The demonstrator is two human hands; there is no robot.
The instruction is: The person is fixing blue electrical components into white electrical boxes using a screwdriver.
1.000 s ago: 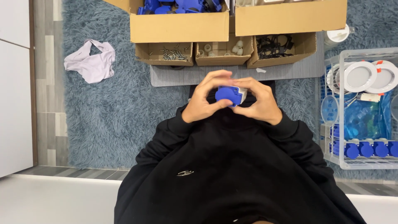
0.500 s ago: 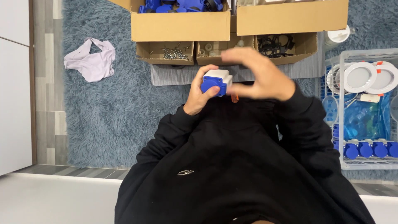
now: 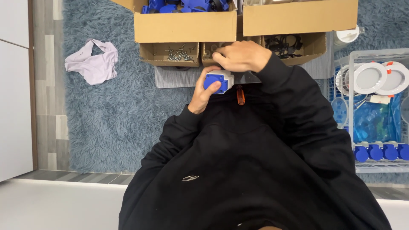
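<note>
My left hand (image 3: 203, 93) grips a blue and white socket housing (image 3: 218, 81), with the thumb pressed on its blue face. It holds the housing just in front of my chest, above a grey mat (image 3: 174, 77). My right hand (image 3: 241, 56) is farther out, its fingers curled down over the middle small cardboard box (image 3: 208, 50). Whether those fingers pinch anything is hidden. An orange-handled screwdriver (image 3: 240, 95) lies against my black sweater just below the housing.
A small box of screws (image 3: 170, 54) and a small box of black parts (image 3: 294, 46) flank the middle one. Two large cardboard boxes (image 3: 185, 26) stand behind, the left one holding blue parts. A lilac cloth (image 3: 91, 61) lies on the shaggy blue rug. A wire rack (image 3: 370, 102) with white round lamps and blue caps stands at the right.
Both hands were on the blue housing near my chest. My right hand let go and reached out to the middle small box, while my left hand carried the housing forward.
</note>
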